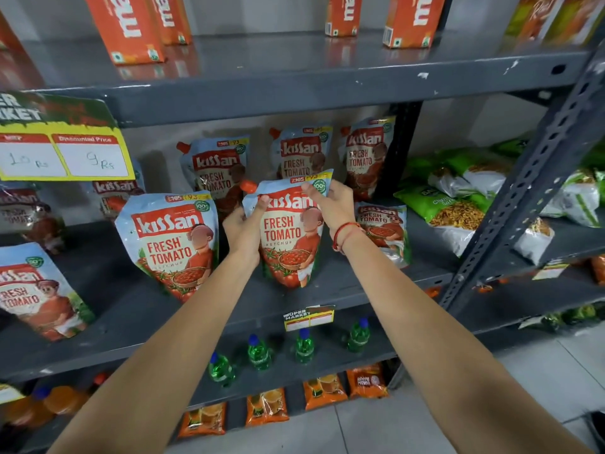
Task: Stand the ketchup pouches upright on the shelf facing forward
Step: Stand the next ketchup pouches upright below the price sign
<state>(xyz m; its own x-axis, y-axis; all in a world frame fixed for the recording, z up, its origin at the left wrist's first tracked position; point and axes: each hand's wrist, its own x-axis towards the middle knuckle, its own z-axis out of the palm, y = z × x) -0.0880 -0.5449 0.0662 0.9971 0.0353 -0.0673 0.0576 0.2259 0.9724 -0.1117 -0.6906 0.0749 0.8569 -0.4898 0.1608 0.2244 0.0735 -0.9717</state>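
A ketchup pouch (288, 237) stands upright near the front of the grey shelf (327, 296), its label facing me. My left hand (244, 229) grips its left upper edge with the thumb on the front. My right hand (332, 204) pinches its top right corner. A second pouch (170, 244) stands upright just to the left, label forward. Behind, three more pouches (216, 172) (299, 152) (368, 155) stand along the back. Another pouch (384, 231) sits behind my right wrist. At the far left, one pouch (36, 293) leans, tilted.
A price sign (62, 152) hangs from the upper shelf edge on the left. Orange cartons (124, 27) stand on the top shelf. Green snack bags (458, 198) fill the neighbouring rack to the right. Green bottles (304, 347) and orange packets (266, 407) sit on lower shelves.
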